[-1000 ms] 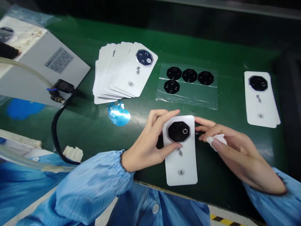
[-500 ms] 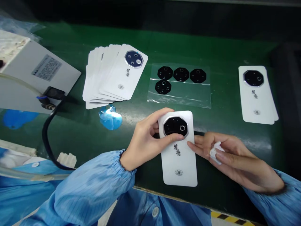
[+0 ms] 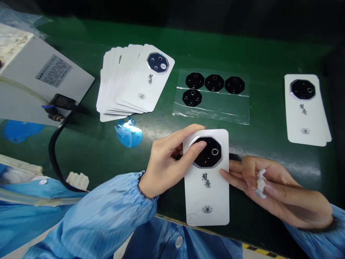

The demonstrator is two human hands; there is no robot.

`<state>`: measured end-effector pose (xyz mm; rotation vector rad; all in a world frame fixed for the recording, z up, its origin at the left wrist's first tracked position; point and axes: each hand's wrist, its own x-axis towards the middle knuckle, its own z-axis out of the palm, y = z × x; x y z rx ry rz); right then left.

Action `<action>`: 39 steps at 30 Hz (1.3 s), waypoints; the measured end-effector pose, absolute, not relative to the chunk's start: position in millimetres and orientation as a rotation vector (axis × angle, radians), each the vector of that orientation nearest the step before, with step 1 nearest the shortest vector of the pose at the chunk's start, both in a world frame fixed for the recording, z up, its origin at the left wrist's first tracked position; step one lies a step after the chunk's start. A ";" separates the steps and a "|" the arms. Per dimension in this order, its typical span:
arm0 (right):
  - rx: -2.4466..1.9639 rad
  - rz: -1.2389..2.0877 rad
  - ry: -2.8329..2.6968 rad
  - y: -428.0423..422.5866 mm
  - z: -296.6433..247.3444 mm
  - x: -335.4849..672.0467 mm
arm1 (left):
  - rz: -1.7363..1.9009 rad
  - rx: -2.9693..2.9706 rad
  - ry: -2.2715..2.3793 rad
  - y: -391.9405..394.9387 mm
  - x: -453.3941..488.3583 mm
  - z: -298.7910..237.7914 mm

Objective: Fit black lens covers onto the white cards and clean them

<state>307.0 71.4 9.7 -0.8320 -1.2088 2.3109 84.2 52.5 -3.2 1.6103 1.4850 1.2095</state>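
A white phone back cover [image 3: 207, 194] with a black octagonal camera plate [image 3: 208, 160] is held above the bench's front edge. My left hand [image 3: 172, 158] grips its upper left side, fingers behind and thumb pressed on the black plate. My right hand [image 3: 280, 190] pinches a small crumpled white wad [image 3: 260, 183] between thumb and finger. Other fingers of that hand touch the cover's right edge and partly pass behind it. Past the cover, a clear plastic sheet [image 3: 215, 108] carries several black octagonal plates [image 3: 214, 83].
Fanned white covers [image 3: 132, 82] lie at left, the top one with a dark blue camera area. Overlapping covers [image 3: 306, 118] lie at far right. A blue film piece [image 3: 129, 133] sits on the green bench [image 3: 151, 133]. At left stand a white box [image 3: 67, 90] and black cable [image 3: 52, 154].
My left thumb has moved up from the black plate's lower edge onto its face. The cover has shifted slightly toward me. My right hand still pinches the white wad, now turned edge-on.
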 end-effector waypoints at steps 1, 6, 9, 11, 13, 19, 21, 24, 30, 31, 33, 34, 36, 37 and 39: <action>-0.822 2.322 -1.211 71.4 9.7 307.4 | 1.208 1.618 1.488 52.6 84.2 -2.9; -0.766 2.353 -1.194 71.5 9.4 308.7 | 1.221 1.645 1.492 52.8 84.3 -0.5; -0.780 2.350 -1.199 71.9 9.7 307.9 | 1.219 1.646 1.511 52.6 84.3 0.2; -0.785 2.348 -1.205 72.0 10.4 307.6 | 1.218 1.638 1.507 52.3 84.1 0.0; -0.782 2.346 -1.217 72.1 11.3 307.8 | 1.214 1.626 1.503 52.2 83.8 -0.5; -0.782 2.330 -1.235 71.9 9.3 308.7 | 1.213 1.580 1.480 52.2 82.9 -1.2; -0.767 2.310 -1.198 71.0 8.1 307.4 | 1.225 1.500 1.416 51.6 82.6 -0.1; -0.717 2.255 -1.145 69.9 11.8 305.9 | 1.251 1.293 1.223 53.3 83.0 1.5; -0.876 1.518 -1.181 72.4 45.0 326.5 | 1.115 1.201 1.172 97.0 120.5 0.3; -0.881 1.326 -1.175 73.4 50.7 334.1 | 1.062 1.289 1.164 110.8 135.9 0.2; -0.876 1.018 -1.127 76.9 58.4 350.6 | 0.997 1.406 1.147 142.7 172.5 -0.1; -0.878 0.914 -1.095 79.6 59.7 358.5 | 0.986 1.460 1.165 159.6 191.8 -0.6; -0.890 0.807 -1.042 86.6 57.1 371.6 | 0.951 1.587 1.240 191.5 227.7 -2.3; -0.897 0.787 -1.022 90.3 53.7 376.1 | 0.933 1.657 1.285 204.7 243.0 -3.6; -0.918 0.783 -0.985 96.9 45.1 380.4 | 0.899 1.780 1.390 222.0 266.3 -6.4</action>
